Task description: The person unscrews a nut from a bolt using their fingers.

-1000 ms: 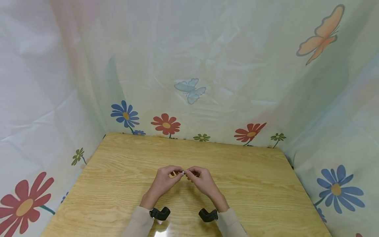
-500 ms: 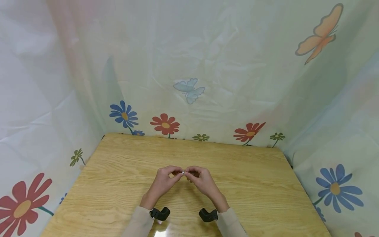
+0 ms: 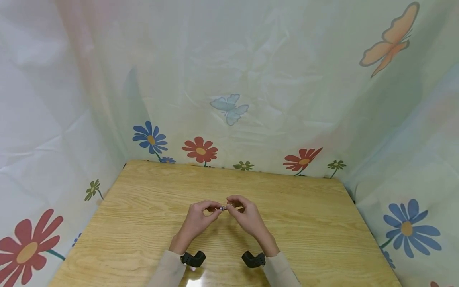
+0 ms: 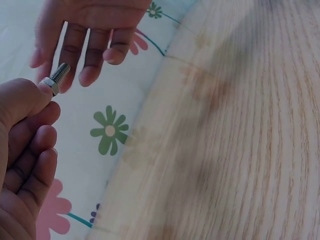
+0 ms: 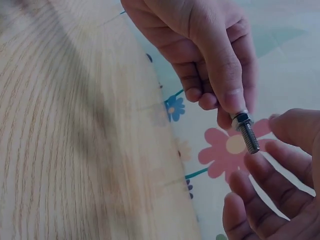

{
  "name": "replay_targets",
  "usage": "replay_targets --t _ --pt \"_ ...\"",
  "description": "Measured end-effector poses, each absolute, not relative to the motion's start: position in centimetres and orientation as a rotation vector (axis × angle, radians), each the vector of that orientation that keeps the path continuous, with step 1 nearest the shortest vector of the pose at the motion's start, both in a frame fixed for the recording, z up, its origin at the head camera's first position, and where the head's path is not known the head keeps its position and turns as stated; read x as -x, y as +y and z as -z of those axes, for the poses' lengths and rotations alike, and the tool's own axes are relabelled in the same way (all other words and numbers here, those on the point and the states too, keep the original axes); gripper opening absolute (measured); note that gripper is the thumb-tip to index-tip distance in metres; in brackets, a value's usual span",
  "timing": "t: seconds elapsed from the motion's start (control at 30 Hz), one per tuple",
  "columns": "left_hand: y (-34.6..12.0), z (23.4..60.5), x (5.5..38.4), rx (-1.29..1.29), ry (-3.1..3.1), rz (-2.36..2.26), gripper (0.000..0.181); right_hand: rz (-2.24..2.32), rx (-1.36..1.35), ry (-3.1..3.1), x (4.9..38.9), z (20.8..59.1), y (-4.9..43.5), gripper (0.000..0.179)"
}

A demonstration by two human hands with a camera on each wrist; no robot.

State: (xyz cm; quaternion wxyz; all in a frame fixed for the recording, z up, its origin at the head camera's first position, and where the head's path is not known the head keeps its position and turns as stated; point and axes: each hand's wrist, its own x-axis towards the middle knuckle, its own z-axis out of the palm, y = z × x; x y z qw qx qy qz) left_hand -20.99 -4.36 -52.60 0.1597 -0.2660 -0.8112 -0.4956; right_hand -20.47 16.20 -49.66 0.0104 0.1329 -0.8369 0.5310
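Observation:
My left hand (image 3: 198, 218) pinches a small metal bolt (image 5: 249, 138) between thumb and fingers. Its threaded end sticks out toward the right, bare in both wrist views. A hex nut (image 4: 50, 85) sits on the bolt right at the left thumb tip, and the part behind it is hidden by the fingers. My right hand (image 3: 247, 217) is just to the right, fingers spread and loosely bent. In the right wrist view its fingers (image 5: 270, 180) are apart around the bolt's free end, the thumb to one side, gripping nothing.
Both hands are over a wood-grain table (image 3: 161, 187). A pale curtain (image 3: 265, 79) printed with flowers and butterflies hangs behind and along both sides. Black wrist devices (image 3: 193, 259) sit on both forearms.
The right fingers, earlier closed together at the bolt, have spread and lifted away from it. The left hand keeps its pinch in nearly the same place.

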Motion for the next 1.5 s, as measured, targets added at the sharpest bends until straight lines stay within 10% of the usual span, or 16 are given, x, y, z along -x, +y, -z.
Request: replay_targets --t 1.5 --pt "-4.48 51.76 20.55 0.688 -2.360 1.469 0.009 -1.701 -0.491 -2.594 20.11 49.26 15.86 0.013"
